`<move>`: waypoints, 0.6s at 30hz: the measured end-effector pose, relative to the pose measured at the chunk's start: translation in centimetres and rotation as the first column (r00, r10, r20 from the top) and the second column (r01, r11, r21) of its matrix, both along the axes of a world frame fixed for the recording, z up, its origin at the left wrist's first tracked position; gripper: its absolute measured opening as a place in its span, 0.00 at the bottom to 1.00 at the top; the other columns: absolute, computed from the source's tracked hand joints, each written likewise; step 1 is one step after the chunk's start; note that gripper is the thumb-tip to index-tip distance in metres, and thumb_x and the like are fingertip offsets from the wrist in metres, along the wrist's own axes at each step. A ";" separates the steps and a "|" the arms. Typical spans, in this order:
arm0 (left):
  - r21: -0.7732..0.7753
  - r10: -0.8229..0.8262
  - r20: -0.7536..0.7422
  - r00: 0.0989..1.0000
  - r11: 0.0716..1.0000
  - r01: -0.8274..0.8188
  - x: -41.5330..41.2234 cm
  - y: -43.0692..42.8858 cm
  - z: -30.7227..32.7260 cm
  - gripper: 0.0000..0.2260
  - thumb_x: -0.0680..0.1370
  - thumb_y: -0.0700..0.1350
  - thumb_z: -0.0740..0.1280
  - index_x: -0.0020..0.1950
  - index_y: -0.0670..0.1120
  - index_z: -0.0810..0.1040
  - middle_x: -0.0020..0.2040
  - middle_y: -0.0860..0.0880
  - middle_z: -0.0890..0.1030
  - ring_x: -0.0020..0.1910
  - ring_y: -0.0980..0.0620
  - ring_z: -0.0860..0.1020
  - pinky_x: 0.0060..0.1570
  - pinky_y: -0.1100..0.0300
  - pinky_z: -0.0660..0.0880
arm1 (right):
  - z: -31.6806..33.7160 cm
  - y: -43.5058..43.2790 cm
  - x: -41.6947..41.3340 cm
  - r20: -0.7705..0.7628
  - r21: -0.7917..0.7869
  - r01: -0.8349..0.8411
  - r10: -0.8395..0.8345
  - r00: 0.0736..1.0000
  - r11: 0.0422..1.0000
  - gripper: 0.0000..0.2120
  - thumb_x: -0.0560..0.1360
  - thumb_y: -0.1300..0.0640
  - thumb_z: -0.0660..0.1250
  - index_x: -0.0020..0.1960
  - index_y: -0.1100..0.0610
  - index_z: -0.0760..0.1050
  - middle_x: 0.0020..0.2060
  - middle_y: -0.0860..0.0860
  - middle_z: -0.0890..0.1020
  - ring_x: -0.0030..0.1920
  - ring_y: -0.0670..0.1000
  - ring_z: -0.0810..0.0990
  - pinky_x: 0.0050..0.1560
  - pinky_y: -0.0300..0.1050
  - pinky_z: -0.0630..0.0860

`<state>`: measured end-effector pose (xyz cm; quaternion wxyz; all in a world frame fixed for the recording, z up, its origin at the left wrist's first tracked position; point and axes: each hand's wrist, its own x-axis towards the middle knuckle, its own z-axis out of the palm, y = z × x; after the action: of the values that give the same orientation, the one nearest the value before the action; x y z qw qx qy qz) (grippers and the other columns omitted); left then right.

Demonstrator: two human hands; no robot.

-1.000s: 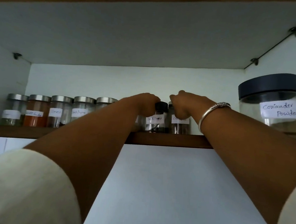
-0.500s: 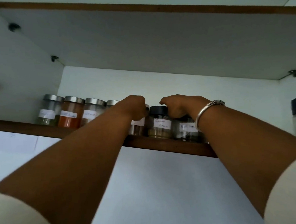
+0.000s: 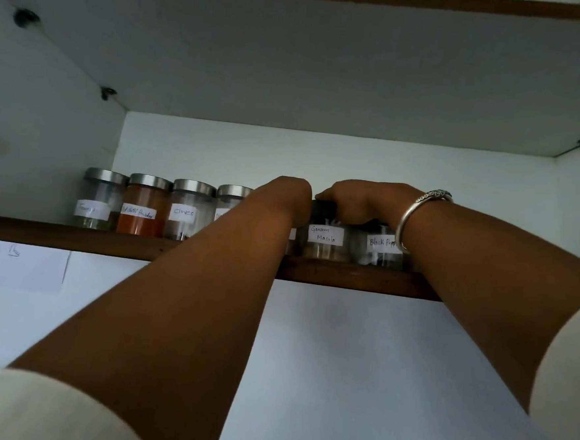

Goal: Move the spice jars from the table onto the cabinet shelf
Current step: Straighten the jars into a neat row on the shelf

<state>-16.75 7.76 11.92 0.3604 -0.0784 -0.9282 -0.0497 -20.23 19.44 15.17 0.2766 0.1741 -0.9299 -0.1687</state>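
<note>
Shelf [image 3: 74, 237]: steel-lidded jars [image 3: 143, 206] beside masala jar [image 3: 324, 244]

Clear spice jars [image 3: 191, 209] with silver lids and white labels, one holding orange-red powder [image 3: 140, 224], one black lid [image 3: 323, 208], dark brown shelf [image 3: 74, 238], white cabinet [image 3: 291, 82], silver patterned bangle [image 3: 416, 211].

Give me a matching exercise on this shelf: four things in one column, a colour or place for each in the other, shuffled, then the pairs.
1. chilli powder jar
2. cloves jar
3. garam masala jar
4. bracelet

A. worn near the right hand
B. black lid, gripped by that hand
C. orange-red contents
D. silver lid, next to the orange-red jar

Pairs: 1-C, 2-D, 3-B, 4-A
</note>
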 end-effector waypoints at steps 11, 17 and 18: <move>-0.017 -0.016 -0.014 1.000 1.000 0.016 -0.6 -0.1 -0.2 0.14 0.79 0.41 0.61 0.63 0.38 0.71 0.61 0.41 0.76 0.59 0.45 0.74 0.51 0.58 0.69 | -1.2 1.0 0.0 0.049 -0.174 -0.036 0.046 0.998 0.984 0.34 0.76 0.64 0.62 0.76 0.57 0.49 0.72 0.57 0.64 0.70 0.57 0.65 0.64 0.47 0.65; 0.038 -0.122 -0.170 0.978 0.991 0.131 1.0 1.6 -0.7 0.20 0.74 0.41 0.66 0.66 0.41 0.69 0.60 0.41 0.73 0.58 0.43 0.74 0.55 0.53 0.73 | -1.5 2.8 1.8 0.006 -0.197 -0.076 0.079 0.997 0.977 0.36 0.75 0.60 0.65 0.76 0.55 0.48 0.68 0.58 0.69 0.65 0.58 0.69 0.61 0.50 0.71; 0.030 -0.139 -0.202 0.970 0.989 0.148 1.5 2.3 -1.0 0.21 0.73 0.42 0.66 0.66 0.42 0.69 0.60 0.42 0.73 0.57 0.43 0.74 0.55 0.51 0.74 | -1.6 3.4 2.3 -0.005 -0.193 -0.095 0.095 0.995 0.977 0.34 0.75 0.60 0.64 0.76 0.55 0.50 0.66 0.58 0.71 0.63 0.57 0.71 0.58 0.49 0.72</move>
<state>-15.26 10.03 10.90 0.4486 -0.1418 -0.8780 -0.0883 -17.97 22.80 13.58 0.2977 0.1911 -0.9331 -0.0642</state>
